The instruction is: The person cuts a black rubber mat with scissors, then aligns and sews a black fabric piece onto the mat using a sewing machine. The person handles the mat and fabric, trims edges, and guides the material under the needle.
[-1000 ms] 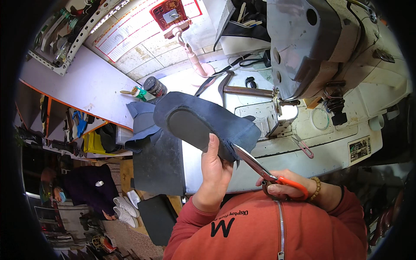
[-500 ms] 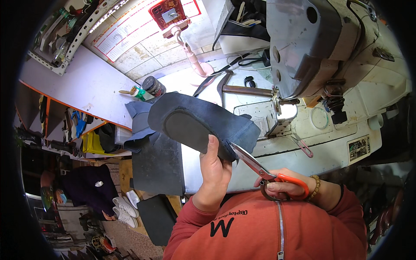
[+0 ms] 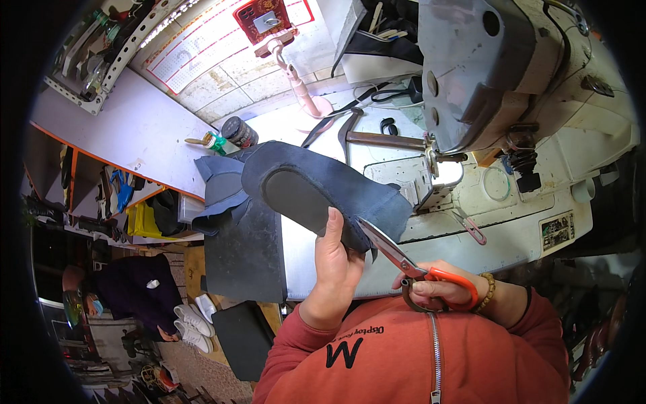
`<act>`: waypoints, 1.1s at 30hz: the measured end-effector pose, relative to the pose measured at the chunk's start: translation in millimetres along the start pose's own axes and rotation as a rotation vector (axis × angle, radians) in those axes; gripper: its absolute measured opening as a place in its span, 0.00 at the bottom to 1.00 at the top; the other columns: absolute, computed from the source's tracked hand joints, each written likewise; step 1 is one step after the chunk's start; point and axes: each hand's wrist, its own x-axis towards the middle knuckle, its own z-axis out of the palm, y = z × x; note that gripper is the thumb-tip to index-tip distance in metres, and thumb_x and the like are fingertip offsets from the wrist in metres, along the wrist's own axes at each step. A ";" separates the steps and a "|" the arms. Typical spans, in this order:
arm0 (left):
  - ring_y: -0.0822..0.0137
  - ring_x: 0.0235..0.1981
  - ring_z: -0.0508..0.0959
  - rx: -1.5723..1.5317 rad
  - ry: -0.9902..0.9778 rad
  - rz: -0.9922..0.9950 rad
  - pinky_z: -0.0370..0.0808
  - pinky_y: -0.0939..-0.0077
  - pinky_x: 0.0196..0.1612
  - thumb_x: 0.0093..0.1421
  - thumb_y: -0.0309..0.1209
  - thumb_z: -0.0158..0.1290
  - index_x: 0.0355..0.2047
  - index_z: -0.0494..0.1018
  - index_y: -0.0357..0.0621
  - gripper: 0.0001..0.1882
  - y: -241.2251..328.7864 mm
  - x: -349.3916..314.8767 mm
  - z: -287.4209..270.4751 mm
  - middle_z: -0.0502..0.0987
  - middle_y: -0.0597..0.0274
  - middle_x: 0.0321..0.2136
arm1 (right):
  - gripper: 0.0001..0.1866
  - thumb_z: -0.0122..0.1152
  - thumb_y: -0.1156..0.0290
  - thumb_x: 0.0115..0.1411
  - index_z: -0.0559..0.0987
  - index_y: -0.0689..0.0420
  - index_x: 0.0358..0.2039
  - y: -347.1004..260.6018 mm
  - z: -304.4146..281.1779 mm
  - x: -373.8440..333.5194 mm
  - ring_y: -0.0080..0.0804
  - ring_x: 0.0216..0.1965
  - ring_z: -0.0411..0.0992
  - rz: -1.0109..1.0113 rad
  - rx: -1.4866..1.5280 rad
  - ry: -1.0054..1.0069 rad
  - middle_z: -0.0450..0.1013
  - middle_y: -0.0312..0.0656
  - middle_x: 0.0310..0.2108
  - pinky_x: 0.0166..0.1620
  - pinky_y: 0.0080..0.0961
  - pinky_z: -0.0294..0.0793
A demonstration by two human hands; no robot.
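Observation:
My left hand grips a dark insole-shaped piece by its near edge, with the thumb pressed on its upper face. A wide margin of dark blue sheet material spreads around that piece. In my right hand are scissors with a red handle, fingers through the loops. Their blade tips lie at the blue margin, just right of my left fingers; how far they stand apart is hard to make out. Behind, a similar blue piece rests on the table.
A sewing machine stands at the right, near a hammer and small pink-handled snips. Farther back are a pink phone stand and a dark jar. A black sheet overhangs the table's left. Beyond is a person in dark clothing.
The insole-shaped piece and its blue margin have shifted slightly right and turned a little in my left hand. The scissors stay almost in place, with their blades at the margin.

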 end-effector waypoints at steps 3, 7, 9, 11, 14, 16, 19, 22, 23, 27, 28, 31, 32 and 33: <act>0.67 0.44 0.75 0.012 0.037 0.014 0.72 0.66 0.49 0.59 0.48 0.55 0.47 0.69 0.50 0.21 -1.2 0.5 0.4 0.75 0.68 0.41 | 0.17 0.48 0.61 0.67 0.69 0.61 0.47 1.4 -0.1 1.2 0.16 0.15 0.59 -0.010 0.009 -0.004 0.64 0.32 0.19 0.19 0.16 0.59; 0.67 0.44 0.75 0.008 0.004 0.017 0.72 0.65 0.49 0.60 0.47 0.55 0.47 0.69 0.50 0.21 -0.9 0.2 -1.4 0.75 0.68 0.41 | 0.17 0.50 0.60 0.66 0.70 0.60 0.46 1.6 1.3 1.0 0.16 0.15 0.58 -0.009 0.021 0.010 0.63 0.32 0.18 0.19 0.16 0.59; 0.67 0.45 0.75 0.005 -0.005 0.028 0.72 0.65 0.49 0.60 0.47 0.55 0.48 0.69 0.49 0.21 -1.2 0.4 -2.3 0.75 0.68 0.42 | 0.17 0.51 0.61 0.66 0.70 0.61 0.47 0.2 2.3 0.2 0.16 0.16 0.57 0.013 -0.001 0.027 0.62 0.31 0.18 0.19 0.16 0.58; 0.67 0.45 0.75 0.002 0.006 0.046 0.72 0.66 0.49 0.60 0.46 0.54 0.48 0.69 0.49 0.21 -2.3 1.3 -2.7 0.75 0.68 0.42 | 0.19 0.51 0.62 0.65 0.69 0.63 0.49 -2.3 2.6 -1.4 0.16 0.17 0.57 0.049 -0.047 0.050 0.61 0.31 0.18 0.20 0.16 0.57; 0.67 0.45 0.75 -0.010 -0.002 0.057 0.72 0.67 0.49 0.61 0.45 0.54 0.49 0.68 0.48 0.21 -3.4 1.4 -3.2 0.75 0.68 0.43 | 0.17 0.52 0.63 0.65 0.70 0.62 0.48 -5.0 3.0 -2.7 0.16 0.17 0.58 0.046 -0.132 0.092 0.63 0.31 0.19 0.20 0.16 0.58; 0.67 0.46 0.75 -0.007 -0.002 0.066 0.72 0.68 0.49 0.61 0.45 0.53 0.49 0.68 0.48 0.20 -3.8 1.4 -2.9 0.75 0.68 0.43 | 0.17 0.54 0.64 0.64 0.71 0.62 0.47 -5.2 2.8 -2.5 0.15 0.19 0.58 0.067 -0.210 0.128 0.64 0.31 0.20 0.22 0.16 0.59; 0.66 0.46 0.75 0.006 0.008 0.043 0.71 0.67 0.50 0.62 0.45 0.52 0.49 0.68 0.48 0.21 -2.1 0.6 -2.3 0.74 0.68 0.44 | 0.16 0.55 0.65 0.63 0.72 0.62 0.46 -2.2 2.7 -0.2 0.14 0.21 0.59 -0.025 -0.365 0.177 0.65 0.31 0.21 0.25 0.15 0.61; 0.66 0.47 0.74 -0.015 0.021 0.034 0.70 0.66 0.52 0.62 0.47 0.52 0.51 0.68 0.49 0.22 1.7 1.7 -1.0 0.74 0.68 0.46 | 0.16 0.56 0.66 0.62 0.72 0.61 0.47 1.1 1.3 -2.4 0.14 0.22 0.58 -0.185 -0.428 0.236 0.64 0.30 0.22 0.27 0.14 0.61; 0.66 0.48 0.74 -0.036 -0.003 0.046 0.70 0.65 0.52 0.62 0.48 0.52 0.51 0.68 0.49 0.23 3.1 2.2 -0.5 0.74 0.68 0.47 | 0.16 0.56 0.66 0.62 0.72 0.61 0.47 2.0 0.2 -4.4 0.14 0.23 0.58 -0.239 -0.430 0.256 0.64 0.30 0.22 0.27 0.14 0.61; 0.66 0.50 0.73 -0.035 0.074 -0.015 0.67 0.65 0.55 0.61 0.50 0.51 0.53 0.66 0.50 0.25 6.9 3.1 -0.1 0.73 0.68 0.49 | 0.16 0.59 0.66 0.60 0.74 0.59 0.47 6.3 -6.2 -13.6 0.20 0.25 0.64 -0.190 -0.444 0.330 0.66 0.33 0.22 0.31 0.20 0.68; 0.66 0.51 0.72 -0.030 0.052 -0.009 0.67 0.65 0.55 0.61 0.50 0.51 0.53 0.66 0.51 0.25 6.7 3.2 -0.3 0.73 0.68 0.49 | 0.17 0.59 0.65 0.60 0.74 0.59 0.47 8.7 -7.2 -14.2 0.20 0.24 0.64 -0.183 -0.450 0.335 0.66 0.33 0.22 0.31 0.20 0.68; 0.65 0.51 0.72 -0.063 0.042 -0.028 0.68 0.66 0.54 0.62 0.49 0.51 0.54 0.65 0.49 0.26 6.3 4.5 -2.5 0.72 0.66 0.50 | 0.18 0.60 0.65 0.60 0.73 0.59 0.48 17.5 -9.3 -13.8 0.20 0.24 0.63 -0.159 -0.483 0.351 0.65 0.34 0.22 0.30 0.20 0.68; 0.65 0.51 0.73 -0.091 0.041 -0.039 0.69 0.66 0.54 0.62 0.48 0.50 0.55 0.64 0.47 0.26 6.5 5.3 -3.8 0.72 0.65 0.50 | 0.18 0.60 0.64 0.59 0.73 0.59 0.48 20.1 -10.0 -14.0 0.20 0.24 0.63 -0.151 -0.502 0.358 0.65 0.33 0.21 0.30 0.20 0.67; 0.64 0.51 0.73 -0.118 0.046 -0.051 0.70 0.66 0.54 0.63 0.46 0.50 0.55 0.62 0.46 0.26 6.7 6.0 -5.1 0.71 0.64 0.50 | 0.18 0.60 0.64 0.59 0.73 0.58 0.48 22.2 -10.4 -14.4 0.19 0.24 0.62 -0.142 -0.520 0.365 0.64 0.33 0.21 0.30 0.20 0.67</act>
